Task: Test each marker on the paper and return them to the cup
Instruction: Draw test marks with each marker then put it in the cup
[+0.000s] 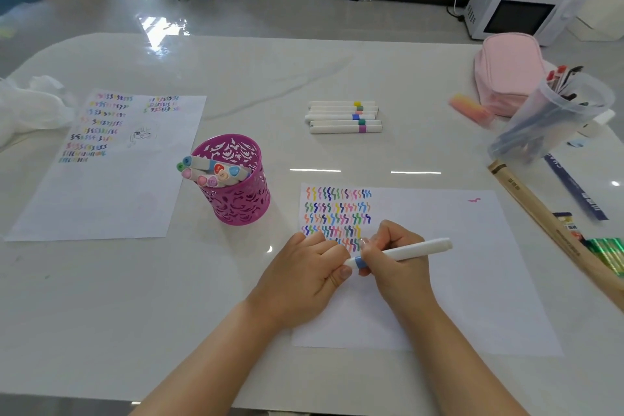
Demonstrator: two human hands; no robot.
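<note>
A person's two hands meet over a sheet of white paper (472,280) on a pale, glossy table (304,71). The right hand (391,262) has its fingers curled round a white marker (415,251) with a blue band. The marker's barrel points away to the right, just above the sheet. The left hand (310,270) pinches the marker's near end, with thumb and curled fingers closed over it (whether that end is a cap or a tip cannot be told). Rows of short squiggles (337,209) in many colours fill the paper's top left corner, just beyond the knuckles.

To the left of the paper a purple cut-out cup (236,206) stands upright, with several capped markers (216,172) leaning inside it. Farther back, near the middle of the table, several white markers (344,116) lie side by side in a neat row, each with a coloured band. A second sheet (111,192), also marked with squiggles, lies at the far left. Near the right edge sit a pink pencil case (506,74) and a clear tumbler (553,118) holding pens.
</note>
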